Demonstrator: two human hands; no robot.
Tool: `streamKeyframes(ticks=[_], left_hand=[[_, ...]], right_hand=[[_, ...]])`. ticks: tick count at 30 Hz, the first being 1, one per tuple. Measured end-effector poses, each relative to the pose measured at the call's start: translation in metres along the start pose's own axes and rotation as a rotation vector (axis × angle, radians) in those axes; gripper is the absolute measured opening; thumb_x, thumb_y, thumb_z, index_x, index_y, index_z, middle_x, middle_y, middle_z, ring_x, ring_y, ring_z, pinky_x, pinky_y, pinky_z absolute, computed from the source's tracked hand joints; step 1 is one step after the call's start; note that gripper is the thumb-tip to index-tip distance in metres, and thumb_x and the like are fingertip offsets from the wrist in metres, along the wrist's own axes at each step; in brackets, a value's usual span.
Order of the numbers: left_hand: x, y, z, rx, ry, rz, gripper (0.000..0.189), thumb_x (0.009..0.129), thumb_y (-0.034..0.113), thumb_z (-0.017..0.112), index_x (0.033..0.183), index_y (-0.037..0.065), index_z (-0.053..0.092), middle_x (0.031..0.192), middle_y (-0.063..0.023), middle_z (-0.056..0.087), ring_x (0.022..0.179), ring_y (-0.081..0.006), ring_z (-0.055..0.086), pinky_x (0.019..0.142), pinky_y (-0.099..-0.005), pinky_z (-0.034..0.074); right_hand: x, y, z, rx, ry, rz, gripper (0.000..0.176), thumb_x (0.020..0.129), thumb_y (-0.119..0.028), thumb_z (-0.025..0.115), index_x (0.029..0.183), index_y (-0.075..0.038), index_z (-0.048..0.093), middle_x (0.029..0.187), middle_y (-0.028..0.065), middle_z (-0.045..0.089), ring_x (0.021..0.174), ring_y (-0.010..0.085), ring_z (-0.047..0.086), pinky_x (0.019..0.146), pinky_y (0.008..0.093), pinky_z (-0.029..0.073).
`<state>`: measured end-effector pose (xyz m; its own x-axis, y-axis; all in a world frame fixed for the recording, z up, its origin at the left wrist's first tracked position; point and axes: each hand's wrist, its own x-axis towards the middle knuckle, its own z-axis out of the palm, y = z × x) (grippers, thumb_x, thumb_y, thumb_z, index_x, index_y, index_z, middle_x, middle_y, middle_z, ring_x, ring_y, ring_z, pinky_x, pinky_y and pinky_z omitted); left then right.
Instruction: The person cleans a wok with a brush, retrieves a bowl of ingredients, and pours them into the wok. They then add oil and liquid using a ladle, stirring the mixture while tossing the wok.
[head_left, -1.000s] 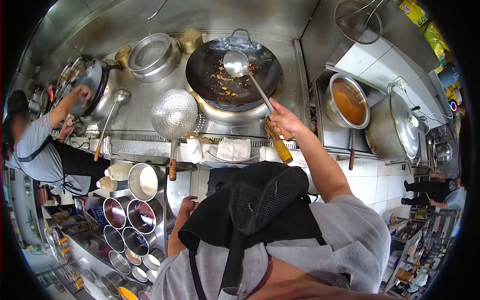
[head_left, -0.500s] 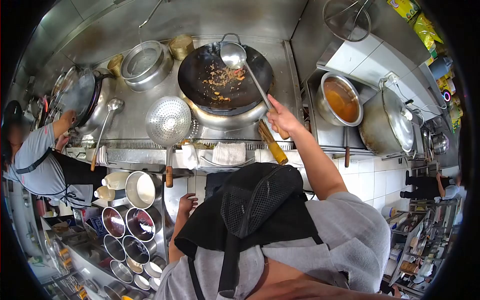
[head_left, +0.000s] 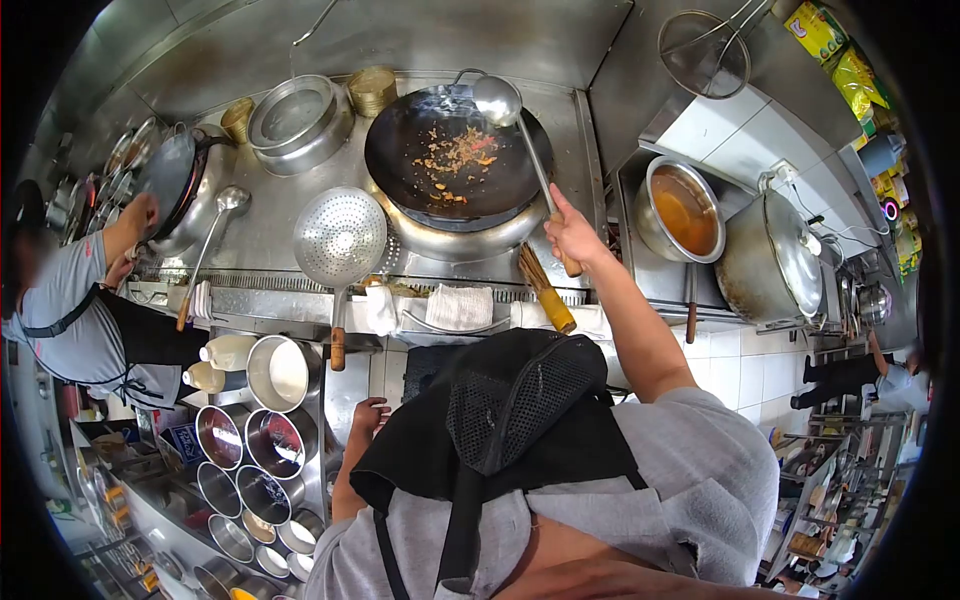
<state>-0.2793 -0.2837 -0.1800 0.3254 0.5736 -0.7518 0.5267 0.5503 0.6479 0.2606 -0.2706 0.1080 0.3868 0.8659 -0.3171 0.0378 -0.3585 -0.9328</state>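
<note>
My right hand (head_left: 573,238) is wrapped round the wooden handle of a long metal ladle (head_left: 498,101). The ladle's bowl is raised over the far right part of a black wok (head_left: 400,160). Chopped, browned food with red bits (head_left: 456,157) lies in the wok. My left hand (head_left: 371,414) hangs low beside my body, near the metal counter, with its fingers partly curled and nothing visible in it. A round perforated strainer (head_left: 341,237) rests left of the wok, and a bamboo brush (head_left: 547,290) lies at the stove's front edge.
A pot of orange-brown liquid (head_left: 685,210) and a tall lidded pot (head_left: 770,255) stand at right. Several containers (head_left: 278,373) are at lower left. At far left a co-worker (head_left: 75,320) works at another wok; another person (head_left: 868,382) stands far right.
The ladle has moved slightly right and away from the food, with my right hand still on it. My left hand has dropped a little lower. The far-right person's arm is now raised.
</note>
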Motion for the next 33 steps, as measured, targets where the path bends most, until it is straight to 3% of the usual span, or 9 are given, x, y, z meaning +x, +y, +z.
streamKeyframes(ticks=[13,15,20,23,26,28,30,31,33], left_hand=[[0.005,0.0,-0.028,-0.058,-0.034,-0.051,0.037,0.089,-0.007,0.046,0.121,0.007,0.059,0.09,-0.0097,0.067,0.057,-0.0151,0.059,0.042,-0.0294,0.043],[0.007,-0.009,-0.034,-0.054,-0.034,-0.055,0.038,0.089,-0.007,0.046,0.121,0.007,0.059,0.09,-0.0096,0.067,0.058,-0.015,0.059,0.043,-0.0293,0.043],[-0.002,-0.011,-0.046,-0.029,-0.011,-0.003,0.037,0.09,-0.006,0.048,0.122,0.007,0.06,0.089,-0.0092,0.069,0.06,-0.0137,0.062,0.044,-0.0272,0.045],[-0.003,-0.004,-0.05,-0.05,0.049,-0.145,0.035,0.088,-0.007,0.054,0.12,0.005,0.061,0.085,-0.011,0.07,0.062,-0.0152,0.063,0.049,-0.0274,0.048],[0.034,-0.059,-0.058,0.238,-0.048,0.008,0.036,0.086,-0.008,0.054,0.119,0.003,0.061,0.089,-0.0151,0.071,0.068,-0.0201,0.067,0.057,-0.0297,0.052],[0.053,-0.068,-0.062,0.331,-0.098,0.064,0.036,0.085,-0.009,0.054,0.119,0.002,0.061,0.09,-0.0165,0.071,0.071,-0.0217,0.068,0.06,-0.0305,0.054],[0.067,-0.066,-0.062,-0.288,-0.166,-0.142,0.038,0.085,-0.01,0.051,0.119,0.003,0.061,0.089,-0.0133,0.07,0.068,-0.0191,0.066,0.056,-0.03,0.053],[0.036,-0.015,-0.06,-0.034,-0.098,-0.094,0.041,0.085,-0.01,0.047,0.12,0.005,0.061,0.088,-0.0095,0.069,0.063,-0.0161,0.064,0.05,-0.0293,0.051],[0.029,0.015,-0.061,0.022,-0.088,-0.088,0.041,0.085,-0.01,0.047,0.12,0.006,0.061,0.087,-0.0085,0.068,0.061,-0.0149,0.062,0.048,-0.0287,0.049]], right_hand=[[0.028,0.0,0.029,0.12,-0.027,-0.01,0.079,0.089,0.001,0.052,0.156,-0.015,0.012,0.068,0.0027,0.047,0.052,0.0111,0.044,0.046,0.0275,0.042],[0.036,0.012,0.027,0.235,-0.07,0.154,0.078,0.09,0.001,0.052,0.156,-0.017,0.013,0.069,0.0036,0.048,0.053,0.0111,0.045,0.047,0.0286,0.043],[0.028,0.009,0.016,0.047,-0.043,0.016,0.078,0.089,0.001,0.053,0.155,-0.015,0.016,0.072,0.0055,0.051,0.053,0.0126,0.046,0.047,0.0302,0.044],[0.04,0.024,0.02,-0.482,0.237,-0.124,0.08,0.087,-0.006,0.055,0.155,-0.012,0.013,0.094,0.0227,0.066,0.082,0.0349,0.064,0.078,0.04,0.051],[0.033,0.035,0.032,-0.794,0.245,-0.08,0.078,0.087,-0.007,0.053,0.154,-0.013,0.014,0.103,0.0295,0.064,0.098,0.0414,0.063,0.091,0.0406,0.046],[0.014,0.031,0.031,-0.653,0.108,-0.016,0.078,0.087,-0.007,0.054,0.154,-0.014,0.016,0.095,0.0237,0.063,0.085,0.0343,0.062,0.081,0.0385,0.048],[-0.023,0.012,0.031,-0.355,-0.171,0.101,0.078,0.087,-0.006,0.056,0.155,-0.018,0.019,0.079,0.0121,0.063,0.06,0.0201,0.06,0.06,0.0344,0.05],[-0.044,-0.008,0.036,-0.287,-0.178,0.147,0.078,0.088,-0.006,0.057,0.155,-0.02,0.021,0.069,0.0036,0.052,0.05,0.0103,0.049,0.049,0.0286,0.044],[-0.06,-0.01,0.037,-0.325,-0.146,0.117,0.078,0.088,-0.006,0.057,0.155,-0.021,0.02,0.069,0.0036,0.052,0.051,0.0104,0.049,0.049,0.0286,0.044]])
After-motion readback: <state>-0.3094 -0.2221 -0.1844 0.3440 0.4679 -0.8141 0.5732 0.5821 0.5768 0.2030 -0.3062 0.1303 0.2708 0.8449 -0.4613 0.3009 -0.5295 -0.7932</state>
